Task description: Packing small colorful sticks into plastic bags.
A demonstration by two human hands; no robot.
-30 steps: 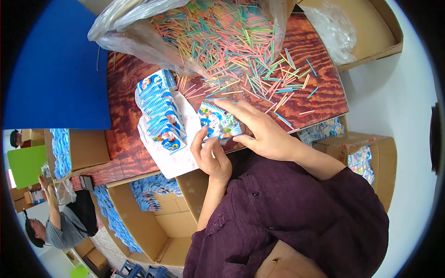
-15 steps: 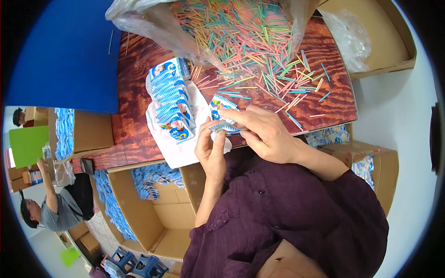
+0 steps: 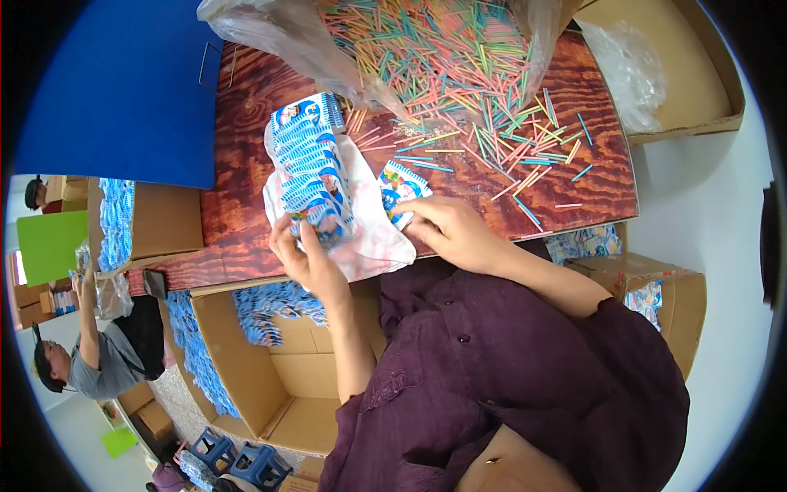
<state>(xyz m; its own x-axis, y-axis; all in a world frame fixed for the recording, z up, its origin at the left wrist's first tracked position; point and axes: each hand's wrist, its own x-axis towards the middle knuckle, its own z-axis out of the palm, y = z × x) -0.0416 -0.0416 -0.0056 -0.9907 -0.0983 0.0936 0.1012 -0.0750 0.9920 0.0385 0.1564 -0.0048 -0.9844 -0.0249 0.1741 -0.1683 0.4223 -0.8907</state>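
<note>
A row of overlapping blue-and-white printed packets [image 3: 310, 164] lies on a white cloth [image 3: 373, 234] on the table. My left hand [image 3: 311, 261] is at the near end of this row, its thumb and fingers closed around a slightly blurred packet [image 3: 329, 235]. To the right, one more packet [image 3: 402, 189] lies at the cloth's edge. My right hand [image 3: 455, 234] has curled fingers on the near right edge of that packet; its fingertips are partly hidden.
An open clear plastic bag [image 3: 270, 37] of colourful thin sticks [image 3: 443, 66] lies at the far side, with loose sticks spilled nearby. Below the table stand cardboard boxes [image 3: 307, 377] with packets. A blue panel [image 3: 123, 90] is at left; another person [image 3: 106, 353] works there.
My hands have moved apart. The left one carried a packet left to the row's near end, while the right one came down to the single packet. The view shifted slightly.
</note>
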